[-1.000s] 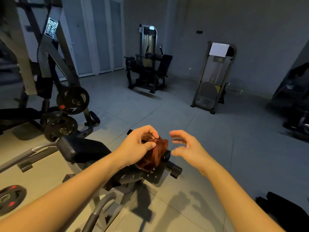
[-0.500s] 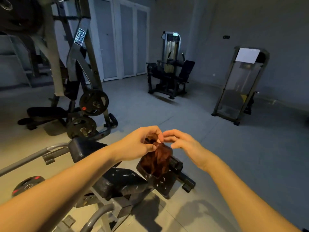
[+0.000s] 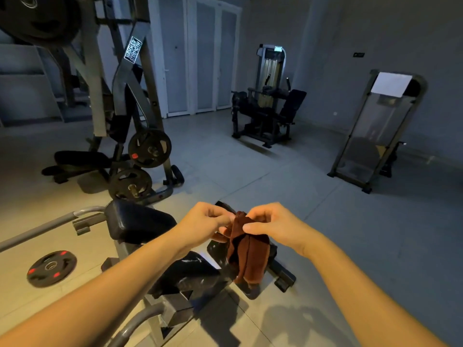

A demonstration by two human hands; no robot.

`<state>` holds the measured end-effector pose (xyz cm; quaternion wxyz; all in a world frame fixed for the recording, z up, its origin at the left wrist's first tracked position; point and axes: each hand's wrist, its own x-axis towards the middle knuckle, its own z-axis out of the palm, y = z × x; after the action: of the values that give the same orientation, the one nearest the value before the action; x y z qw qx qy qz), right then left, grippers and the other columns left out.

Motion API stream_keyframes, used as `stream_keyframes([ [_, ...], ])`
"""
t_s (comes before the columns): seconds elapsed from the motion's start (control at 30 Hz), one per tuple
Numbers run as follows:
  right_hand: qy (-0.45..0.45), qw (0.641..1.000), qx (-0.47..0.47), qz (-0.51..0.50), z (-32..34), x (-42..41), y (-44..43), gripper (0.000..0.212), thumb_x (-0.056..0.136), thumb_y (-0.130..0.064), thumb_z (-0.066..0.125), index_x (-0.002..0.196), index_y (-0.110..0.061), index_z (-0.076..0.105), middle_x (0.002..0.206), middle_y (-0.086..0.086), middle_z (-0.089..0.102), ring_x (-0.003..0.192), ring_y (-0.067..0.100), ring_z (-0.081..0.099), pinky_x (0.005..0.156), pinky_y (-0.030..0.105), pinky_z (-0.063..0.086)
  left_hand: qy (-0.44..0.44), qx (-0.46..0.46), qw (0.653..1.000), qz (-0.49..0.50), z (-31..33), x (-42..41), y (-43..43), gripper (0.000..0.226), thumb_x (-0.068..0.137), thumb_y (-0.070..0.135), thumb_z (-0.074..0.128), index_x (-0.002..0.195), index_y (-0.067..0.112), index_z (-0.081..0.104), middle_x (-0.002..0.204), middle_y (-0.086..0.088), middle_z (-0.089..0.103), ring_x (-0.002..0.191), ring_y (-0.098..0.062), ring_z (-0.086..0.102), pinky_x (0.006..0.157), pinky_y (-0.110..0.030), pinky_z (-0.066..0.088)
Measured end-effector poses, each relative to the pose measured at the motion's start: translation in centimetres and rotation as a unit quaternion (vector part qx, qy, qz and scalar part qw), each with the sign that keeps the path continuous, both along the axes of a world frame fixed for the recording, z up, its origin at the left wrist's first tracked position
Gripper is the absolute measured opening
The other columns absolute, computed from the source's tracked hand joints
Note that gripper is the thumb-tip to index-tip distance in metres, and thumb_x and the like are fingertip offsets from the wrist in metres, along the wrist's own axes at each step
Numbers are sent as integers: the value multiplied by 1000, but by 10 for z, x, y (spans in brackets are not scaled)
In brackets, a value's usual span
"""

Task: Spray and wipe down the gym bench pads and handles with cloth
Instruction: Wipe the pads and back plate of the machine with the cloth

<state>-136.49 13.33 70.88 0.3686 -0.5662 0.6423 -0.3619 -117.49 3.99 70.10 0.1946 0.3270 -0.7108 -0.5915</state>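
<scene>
Head view, left hand (image 3: 205, 224) and right hand (image 3: 275, 226) both pinching hanging brown cloth (image 3: 250, 256), near bench pad (image 3: 185, 274)

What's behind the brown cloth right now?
The cloth, pinched by left hand and right hand, hangs before the bench frame. The seat pad shows to its left, foot bar to its right; the frame's middle is covered.

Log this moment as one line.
left hand: pinches cloth top | right hand: pinches cloth top | cloth: hangs folded between hands | bench pad: untouched by hands
</scene>
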Motion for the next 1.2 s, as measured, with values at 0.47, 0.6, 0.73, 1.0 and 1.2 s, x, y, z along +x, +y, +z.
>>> stream_keyframes([
  [0.47, 139, 962, 130, -198, -24, -19, 4, 36, 91, -26, 74, 67, -11, 52, 47, -4, 56, 45, 14, 61, 54, 24, 51, -132, -150, 967, 157, -45, -21, -2, 22, 91, 25, 75, 71, 18, 71, 60, 5, 68, 57, -10, 62, 58, -26, 49],
  [0.6, 21, 954, 190, -233, -44, -2, -1, 25, 99, -29, 66, 85, -9, 60, 67, 12, 73, 53, 25, 71, 51, 29, 54, -109, -187, 964, 153, -55, -32, 23, 20, 93, 33, 73, 75, 25, 69, 68, 10, 69, 64, -4, 65, 55, -13, 43],
  [0.73, -184, 936, 190, -232, -49, 10, 3, 23, 103, -22, 59, 113, -1, 63, 91, 20, 77, 76, 32, 77, 68, 38, 64, -53, -212, 963, 157, -66, -36, 42, 6, 96, 32, 71, 95, 32, 76, 83, 20, 70, 78, 5, 66, 67, -9, 52],
  [1.0, -244, 935, 117, -227, -56, 2, 6, 33, 93, -31, 73, 112, -4, 71, 94, 15, 78, 87, 31, 77, 85, 50, 62, 83, -58, 994, 29, -64, -23, 48, 26, 100, 15, 61, 106, 33, 78, 106, 8, 77, 102, -8, 71, 94, -30, 57],
  [1.2, -264, 943, 103, -173, -61, -7, 13, 15, 100, -10, 61, 107, 1, 68, 101, 21, 76, 96, 33, 75, 86, 51, 61, 123, -9, 988, 97, -61, -8, 34, 22, 99, 6, 60, 102, 19, 78, 100, 0, 79, 103, -14, 73, 84, -19, 57],
])
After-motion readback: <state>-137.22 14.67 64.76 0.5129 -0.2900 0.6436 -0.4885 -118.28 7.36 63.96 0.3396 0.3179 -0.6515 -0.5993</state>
